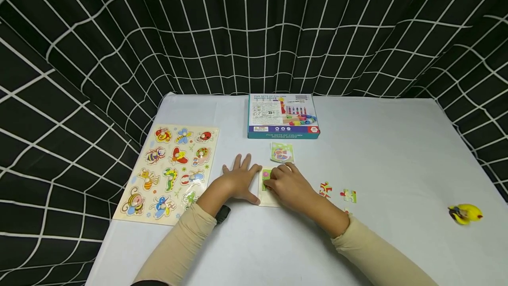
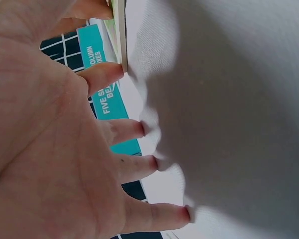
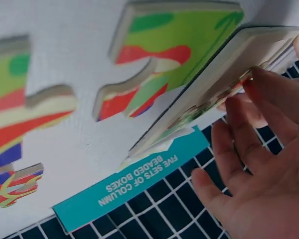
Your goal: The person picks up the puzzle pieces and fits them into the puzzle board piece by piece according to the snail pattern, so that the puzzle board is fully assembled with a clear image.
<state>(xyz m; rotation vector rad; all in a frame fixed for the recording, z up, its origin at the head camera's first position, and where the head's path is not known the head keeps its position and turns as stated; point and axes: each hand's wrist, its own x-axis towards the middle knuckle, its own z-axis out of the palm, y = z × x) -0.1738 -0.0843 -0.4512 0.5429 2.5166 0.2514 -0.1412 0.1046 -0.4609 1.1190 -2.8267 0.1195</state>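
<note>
Head view: the left hand (image 1: 240, 182) spreads wide, thumb and index finger touching the left edge of the small puzzle tray (image 1: 270, 201) on the worktop (image 1: 246, 250). The right hand (image 1: 287, 186) bends its fingers over the tray, fingertips at a green puzzle piece (image 1: 266, 174) inside; whether they pinch or press, I cannot tell. Beyond stand a picture card (image 1: 282, 152), then a box (image 1: 283, 116).

Stretches out as a white table (image 1: 397, 153), carrying an insect puzzle board (image 1: 162, 169) at left, a teal-edged box (image 1: 283, 116) at far centre, a small green picture square (image 1: 282, 152) nearer, then a pale tray (image 1: 269, 200), jigsaw pieces (image 1: 349, 195) right of it, and a yellow toy (image 1: 468, 212) at right.
</note>
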